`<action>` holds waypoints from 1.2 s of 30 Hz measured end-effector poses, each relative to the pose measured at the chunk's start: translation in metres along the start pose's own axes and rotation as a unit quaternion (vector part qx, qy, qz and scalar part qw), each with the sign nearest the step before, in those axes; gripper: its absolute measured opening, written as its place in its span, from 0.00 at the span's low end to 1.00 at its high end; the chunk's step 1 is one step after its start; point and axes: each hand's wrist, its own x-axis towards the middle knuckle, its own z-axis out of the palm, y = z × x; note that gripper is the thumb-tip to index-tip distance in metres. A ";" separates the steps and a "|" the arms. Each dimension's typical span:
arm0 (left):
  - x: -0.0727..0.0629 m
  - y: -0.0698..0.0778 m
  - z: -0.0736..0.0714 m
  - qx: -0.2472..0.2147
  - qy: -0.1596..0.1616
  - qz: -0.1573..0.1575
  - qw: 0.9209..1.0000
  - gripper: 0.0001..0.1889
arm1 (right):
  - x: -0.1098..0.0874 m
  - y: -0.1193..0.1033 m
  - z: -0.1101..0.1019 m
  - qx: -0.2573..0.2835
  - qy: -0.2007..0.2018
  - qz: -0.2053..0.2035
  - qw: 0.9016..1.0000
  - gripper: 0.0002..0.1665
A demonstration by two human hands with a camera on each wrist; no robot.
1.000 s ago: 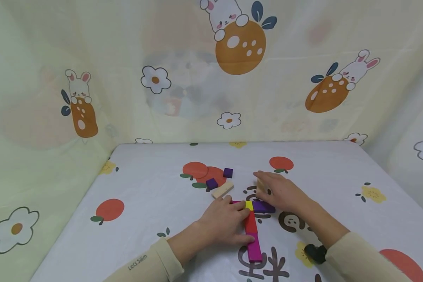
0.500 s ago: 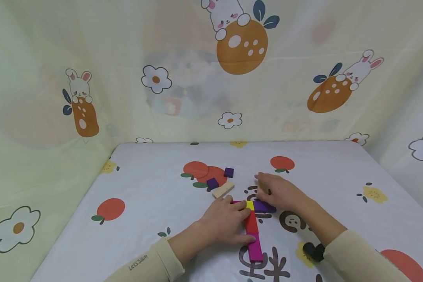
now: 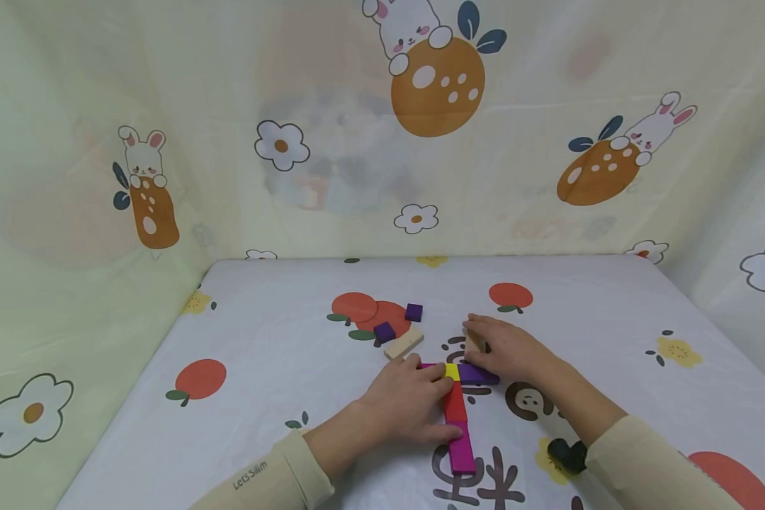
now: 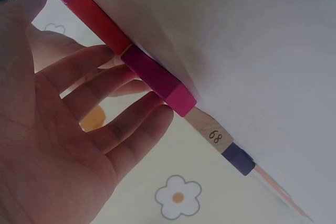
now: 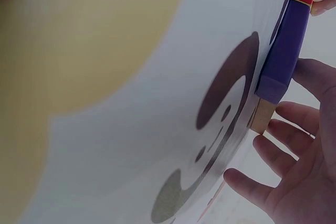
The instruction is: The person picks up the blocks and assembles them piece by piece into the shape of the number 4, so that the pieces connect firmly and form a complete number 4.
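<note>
Several colored blocks lie edge to edge in a T. A yellow block [image 3: 451, 372] sits at the junction, a purple block [image 3: 478, 374] to its right, and a red block [image 3: 455, 401] and magenta block [image 3: 462, 453] run toward me. Another magenta block [image 4: 160, 82] is partly covered by my left hand [image 3: 404, 402]. That hand rests along the T's left side, fingertips touching blocks and thumb on the near magenta one. My right hand [image 3: 513, 347] has its thumb at the purple block and its loosely extended fingers beside a plain wooden block [image 3: 474, 343] just behind it.
Past my left hand lie another wooden block [image 3: 404, 343] and two small purple cubes, one nearer [image 3: 384, 331] and one farther [image 3: 414, 312]. A patterned white cloth [image 3: 280, 319] covers the table. A black object [image 3: 567, 455] shows at my right cuff.
My right hand has shifted very slightly, and a little more of the wooden block beside its fingers shows. My left hand and the colored blocks stay in place.
</note>
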 end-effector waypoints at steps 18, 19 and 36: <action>0.001 0.000 -0.002 -0.014 -0.006 -0.005 1.000 0.40 | 0.002 -0.002 -0.003 0.002 -0.012 0.001 1.000 0.40; 0.001 0.000 -0.002 -0.012 -0.006 -0.005 1.000 0.40 | 0.002 -0.002 -0.004 0.003 -0.011 0.000 1.000 0.40; 0.002 -0.001 -0.005 -0.007 -0.010 -0.007 1.000 0.40 | 0.009 -0.012 -0.005 0.037 -0.008 -0.020 0.999 0.40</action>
